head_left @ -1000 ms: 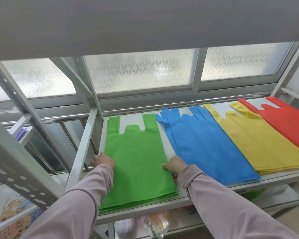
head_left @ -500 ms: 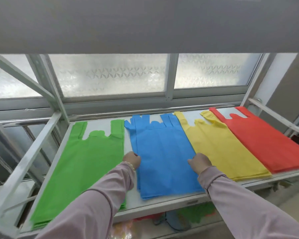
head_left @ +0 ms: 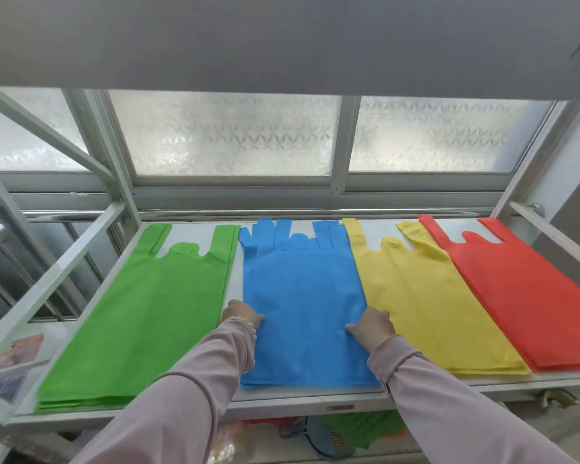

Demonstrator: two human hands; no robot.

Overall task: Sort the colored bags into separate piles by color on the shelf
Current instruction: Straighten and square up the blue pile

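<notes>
Four piles [head_left: 141,313] [head_left: 302,289] [head_left: 426,306] [head_left: 529,296]; left hand [head_left: 243,316] and right hand [head_left: 374,329] hold blue pile [head_left: 302,289].

Both hands sit at the side edges of the blue pile [head_left: 302,296]. The left hand [head_left: 243,316] has its fingers tucked out of sight, and the right hand [head_left: 374,328] shows only its back and thumb, so no idea if either actually grips. The left sleeve [head_left: 195,396] covers the pile's near left corner. The red pile [head_left: 533,296] runs off the right edge. Bags per pile? Too thin to count. The clutter [head_left: 359,430] under the shelf [head_left: 282,401] is a green-red smear, and the printed cards [head_left: 21,349] far left are blurry.
</notes>
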